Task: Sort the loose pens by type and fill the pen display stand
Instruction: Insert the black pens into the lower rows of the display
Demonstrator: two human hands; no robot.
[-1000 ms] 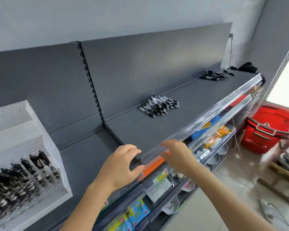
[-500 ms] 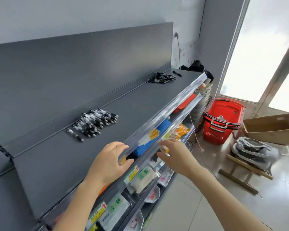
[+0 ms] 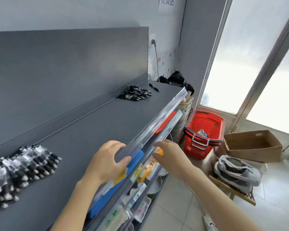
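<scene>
Left hand [image 3: 107, 162] grips the clear plastic shelf-edge rail [image 3: 157, 120]; right hand [image 3: 168, 152] grasp indeterminate, fingertips hidden. Blurred black-and-white pen pile [image 3: 20, 172] cropped left.

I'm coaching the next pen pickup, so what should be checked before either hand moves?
1. Left hand free: not ok, it grips the clear plastic shelf-edge strip.
2. Right hand empty: cannot tell, its fingers curl out of sight.
3. Near pile of black-and-white pens within reach on the dark grey shelf: ok.
4. Far pile of black pens gathered: not ok, a single black pen lies apart.
5. Pen display stand in view: not ok.
</scene>
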